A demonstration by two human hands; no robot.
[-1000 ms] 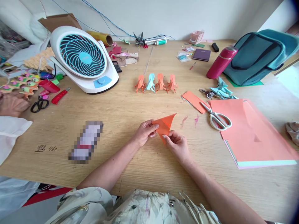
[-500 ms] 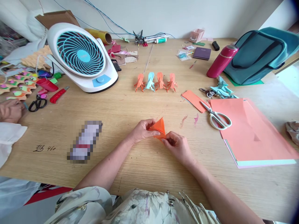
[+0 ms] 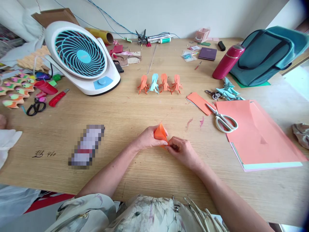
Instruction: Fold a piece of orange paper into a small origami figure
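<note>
— Both grips are closed on the folded orange paper (image 3: 160, 132): our left hand (image 3: 146, 139) wraps its left side, our right hand (image 3: 183, 150) pinches its near right corner.
— Where do we have it?
— Low over the wooden table (image 3: 135, 109), mid-table towards our near edge; we cannot tell whether it touches the wood.
— And around us?
— White-handled scissors (image 3: 223, 120) lie to the right, at the left edge of a stack of coloured sheets (image 3: 263, 138). Four folded paper figures (image 3: 159, 83) stand in a row farther off, with a white fan (image 3: 80, 56) at far left.

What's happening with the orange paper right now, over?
Left hand and right hand pinch folded orange paper. Scissors lie clear to the right.
</note>
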